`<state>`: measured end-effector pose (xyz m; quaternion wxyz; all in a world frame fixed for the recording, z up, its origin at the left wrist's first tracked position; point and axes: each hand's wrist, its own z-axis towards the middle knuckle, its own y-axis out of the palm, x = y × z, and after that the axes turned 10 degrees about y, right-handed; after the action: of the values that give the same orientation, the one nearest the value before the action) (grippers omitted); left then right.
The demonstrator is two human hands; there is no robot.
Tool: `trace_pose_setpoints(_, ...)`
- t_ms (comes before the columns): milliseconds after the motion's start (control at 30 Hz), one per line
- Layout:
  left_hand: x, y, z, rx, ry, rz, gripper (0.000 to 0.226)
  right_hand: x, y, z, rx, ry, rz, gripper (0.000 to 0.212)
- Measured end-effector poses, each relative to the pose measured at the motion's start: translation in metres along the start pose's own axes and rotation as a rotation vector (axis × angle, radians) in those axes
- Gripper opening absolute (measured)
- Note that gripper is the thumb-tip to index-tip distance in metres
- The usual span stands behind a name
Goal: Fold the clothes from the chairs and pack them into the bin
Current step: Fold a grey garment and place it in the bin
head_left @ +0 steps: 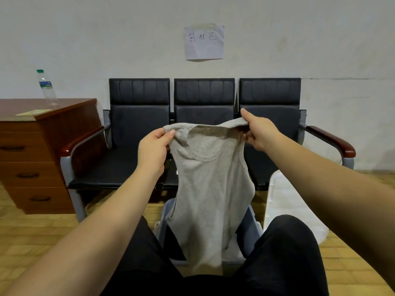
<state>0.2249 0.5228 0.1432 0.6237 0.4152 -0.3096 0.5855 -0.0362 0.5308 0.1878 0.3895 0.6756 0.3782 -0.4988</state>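
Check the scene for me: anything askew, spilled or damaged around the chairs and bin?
Nothing spilled or damaged. The only oddity: the paper sign on the wall hangs creased, its lower edge curling away. The left hand and right hand hold the grey tank top by its shoulders over the bin.

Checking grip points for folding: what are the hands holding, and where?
Both hold a grey tank top by its shoulder straps: left hand one strap, right hand the other.
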Motion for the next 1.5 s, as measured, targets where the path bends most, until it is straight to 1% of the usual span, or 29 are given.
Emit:
trace_pose_setpoints(100, 0.004, 0.004, 0.006, 0.066, 0.058, 0.115, 0.012, -0.002, -0.002, 0.000, 0.008, 0.039, -0.031, 0.031)
trace_pose_setpoints(167, 0.008, 0.006, 0.009, 0.102, 0.062, 0.148, 0.022, -0.003, -0.003, 0.001, -0.028, 0.090, -0.007, 0.023)
trace_pose_setpoints(267, 0.012, 0.007, 0.013, 0.127, 0.048, 0.119, 0.040, -0.003, -0.007, 0.001, -0.131, 0.179, -0.004, 0.016)
trace_pose_setpoints(300, 0.014, 0.008, 0.014, 0.130, 0.038, 0.102, 0.043, -0.003, -0.008, 0.000, -0.155, 0.196, -0.018, 0.015)
trace_pose_setpoints(333, 0.014, 0.008, 0.015, 0.138, 0.015, 0.080, 0.039, -0.003, -0.009, 0.000, -0.164, 0.206, -0.037, 0.013)
trace_pose_setpoints(400, 0.017, 0.009, 0.016, 0.190, -0.056, -0.001, 0.028, -0.002, -0.010, 0.001, -0.138, 0.212, -0.076, 0.010)
trace_pose_setpoints(467, 0.023, 0.011, 0.016, 0.248, -0.181, -0.135, 0.017, 0.001, -0.012, 0.002, -0.061, 0.182, -0.088, 0.010)
trace_pose_setpoints(500, 0.026, 0.011, 0.015, 0.251, -0.231, -0.205, 0.012, 0.003, -0.014, 0.004, -0.021, 0.149, -0.087, 0.010)
trace_pose_setpoints(567, 0.030, 0.010, 0.014, 0.212, -0.288, -0.316, 0.019, 0.006, -0.014, 0.004, 0.014, 0.072, -0.053, 0.011)
trace_pose_setpoints(600, 0.030, 0.010, 0.014, 0.190, -0.300, -0.367, 0.024, 0.007, -0.014, 0.004, -0.003, 0.043, -0.007, 0.012)
trace_pose_setpoints(667, 0.028, 0.010, 0.014, 0.136, -0.311, -0.465, 0.029, 0.009, -0.013, 0.003, -0.116, 0.021, 0.113, 0.015)
trace_pose_setpoints(733, 0.026, 0.011, 0.015, 0.078, -0.265, -0.553, 0.026, 0.011, -0.010, 0.001, -0.243, -0.001, 0.194, 0.022)
trace_pose_setpoints(767, 0.024, 0.012, 0.016, 0.050, -0.215, -0.562, 0.022, 0.012, -0.009, -0.001, -0.279, -0.026, 0.199, 0.023)
trace_pose_setpoints(800, 0.023, 0.012, 0.017, 0.030, -0.163, -0.526, 0.019, 0.013, -0.008, -0.002, -0.297, -0.056, 0.192, 0.023)
trace_pose_setpoints(867, 0.022, 0.013, 0.018, 0.028, -0.067, -0.361, 0.016, 0.015, -0.007, -0.002, -0.290, -0.119, 0.165, 0.023)
trace_pose_setpoints(933, 0.021, 0.011, 0.019, 0.089, 0.003, -0.184, 0.015, 0.017, -0.008, -0.001, -0.245, -0.178, 0.113, 0.020)
trace_pose_setpoints(1033, 0.019, 0.011, 0.022, 0.161, 0.088, -0.048, 0.010, 0.017, -0.007, 0.000, -0.209, -0.223, 0.082, 0.014)
trace_pose_setpoints(1067, 0.019, 0.012, 0.022, 0.170, 0.107, -0.019, 0.008, 0.017, -0.007, 0.001, -0.211, -0.232, 0.083, 0.016)
trace_pose_setpoints(1133, 0.020, 0.013, 0.022, 0.192, 0.127, 0.015, 0.006, 0.016, -0.009, 0.005, -0.245, -0.213, 0.104, 0.030)
trace_pose_setpoints(1200, 0.020, 0.014, 0.022, 0.211, 0.123, 0.026, 0.012, 0.015, -0.011, 0.008, -0.315, -0.149, 0.116, 0.045)
trace_pose_setpoints(1233, 0.019, 0.014, 0.023, 0.218, 0.111, 0.036, 0.015, 0.015, -0.011, 0.009, -0.344, -0.114, 0.112, 0.050)
trace_pose_setpoints(1267, 0.019, 0.014, 0.023, 0.220, 0.097, 0.043, 0.019, 0.015, -0.011, 0.008, -0.355, -0.087, 0.108, 0.050)
trace_pose_setpoints(1333, 0.019, 0.012, 0.024, 0.192, 0.046, 0.007, 0.027, 0.015, -0.011, 0.004, -0.362, -0.057, 0.110, 0.040)
trace_pose_setpoints(1400, 0.021, 0.011, 0.027, 0.128, -0.037, -0.061, 0.033, 0.015, -0.012, 0.001, -0.388, -0.059, 0.102, 0.032)
trace_pose_setpoints(1433, 0.022, 0.010, 0.028, 0.095, -0.078, -0.085, 0.032, 0.016, -0.012, 0.000, -0.391, -0.065, 0.086, 0.026)
trace_pose_setpoints(1500, 0.023, 0.008, 0.030, 0.042, -0.132, -0.136, 0.021, 0.015, -0.013, -0.004, -0.381, -0.084, 0.057, 0.015)
